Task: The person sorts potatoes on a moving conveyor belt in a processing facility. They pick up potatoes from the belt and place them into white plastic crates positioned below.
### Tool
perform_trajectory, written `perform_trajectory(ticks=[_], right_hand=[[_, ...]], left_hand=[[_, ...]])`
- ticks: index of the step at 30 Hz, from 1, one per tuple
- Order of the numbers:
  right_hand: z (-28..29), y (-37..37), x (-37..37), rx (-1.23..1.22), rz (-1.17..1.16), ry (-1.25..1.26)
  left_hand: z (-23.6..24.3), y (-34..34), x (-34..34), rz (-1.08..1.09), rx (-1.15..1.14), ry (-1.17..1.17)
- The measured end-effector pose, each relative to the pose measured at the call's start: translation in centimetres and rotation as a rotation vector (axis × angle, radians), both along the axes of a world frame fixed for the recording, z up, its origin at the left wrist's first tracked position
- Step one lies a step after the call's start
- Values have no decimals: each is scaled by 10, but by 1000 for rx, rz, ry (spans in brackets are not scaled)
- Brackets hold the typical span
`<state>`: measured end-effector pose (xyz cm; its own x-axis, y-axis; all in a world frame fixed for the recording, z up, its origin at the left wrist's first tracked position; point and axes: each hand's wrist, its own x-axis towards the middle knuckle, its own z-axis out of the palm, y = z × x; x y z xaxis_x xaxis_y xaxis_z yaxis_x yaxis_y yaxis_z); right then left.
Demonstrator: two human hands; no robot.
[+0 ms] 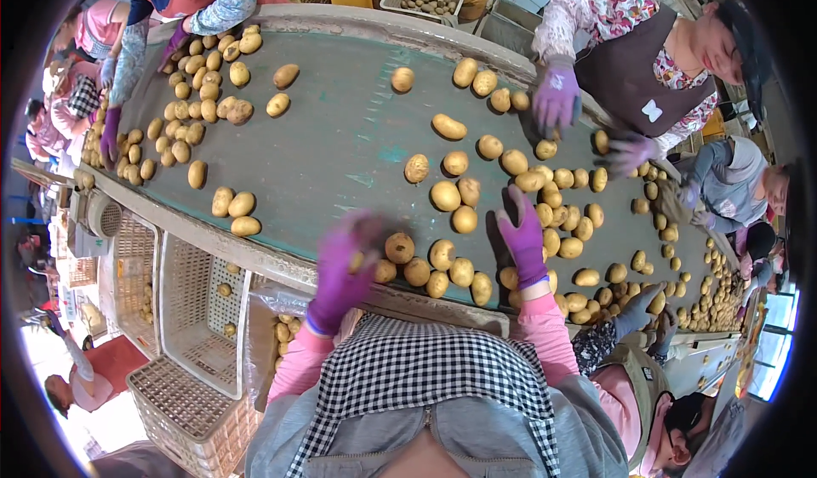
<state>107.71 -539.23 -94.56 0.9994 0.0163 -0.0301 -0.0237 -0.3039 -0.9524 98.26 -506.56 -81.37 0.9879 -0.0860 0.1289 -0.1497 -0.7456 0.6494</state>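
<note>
My left hand [342, 270], in a purple glove, is smeared by motion over the near edge of the belt. A potato [356, 262] shows against its palm side, but whether the fingers grip it cannot be made out. Close by, a darker brownish potato [399, 247] lies at the head of a near-edge cluster. My right hand [526, 238], also purple-gloved, reaches onto the belt with its fingers stretched out. Its fingertips lie near a potato [529, 181], and more potatoes crowd along its right side. The dark green conveyor belt [340, 138] carries loose potatoes in many groups.
Across the belt, a person's gloved hand [557, 99] works among potatoes. Another person's purple glove [109, 136] is at the far left. Beige plastic crates [200, 401] stand below the near edge on the left. To my right, a neighbour's grey glove [638, 308] reaches over the belt.
</note>
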Motion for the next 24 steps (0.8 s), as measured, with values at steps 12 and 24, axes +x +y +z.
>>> perform_trajectory(ticks=[12,24], right_hand=[[70,75,28,347,425,219],[119,88,10,1112,574,204]], left_hand=[[-9,66,-14,340,614,-76],[-10,53,-9,369,569,3]])
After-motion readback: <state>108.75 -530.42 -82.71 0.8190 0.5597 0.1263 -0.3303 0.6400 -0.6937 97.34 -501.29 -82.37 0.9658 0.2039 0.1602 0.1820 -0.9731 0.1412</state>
